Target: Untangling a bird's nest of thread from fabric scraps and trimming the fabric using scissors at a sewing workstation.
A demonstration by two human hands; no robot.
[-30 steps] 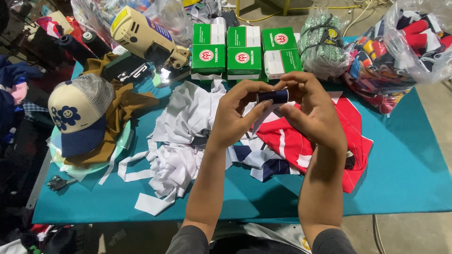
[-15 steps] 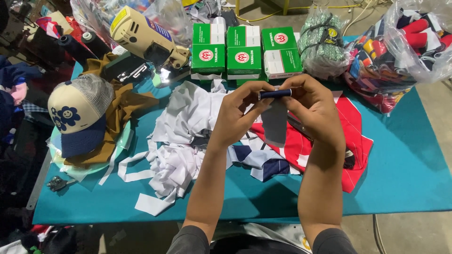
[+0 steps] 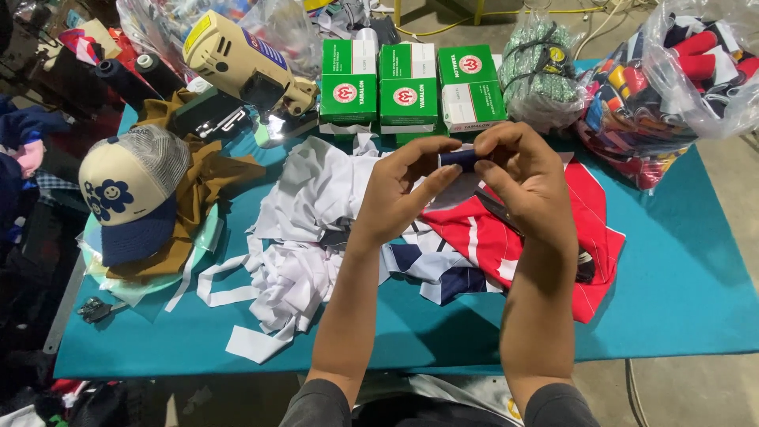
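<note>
— Teal covers the whole table (image 3: 672,300), right? So what have you got over it?

— A small dark blue strip of cloth (image 3: 458,158), folded or rolled into a short bar. I hold it up above the table, in front of the green boxes. It looks navy, smooth, with a paler edge at its left end; most of it is hidden by my fingers, so I can't tell how long it is.

— How are your hands set?

— Both are raised and brought together on it. My left hand (image 3: 399,194) pinches its left end between thumb and fingers, and my right hand (image 3: 526,174) is closed over the right end, thumb on top. The two hands nearly meet at the strip.

— And underneath?

— Right below my right wrist lies a red garment with white stripes (image 3: 553,237), with navy and white pieces (image 3: 431,265) beside it. Under my left forearm there's a heap of white cloth and strips (image 3: 292,253).

— Farther out?

— Green and white boxes (image 3: 407,87) stand in a row at the far edge, and a cream-coloured cutting machine (image 3: 237,67) sits left of them. A cream and navy cap with flowers (image 3: 130,194) rests on brown cloth (image 3: 209,178) at the left. To the right there's a clear bag of coloured fabric (image 3: 672,87).
</note>
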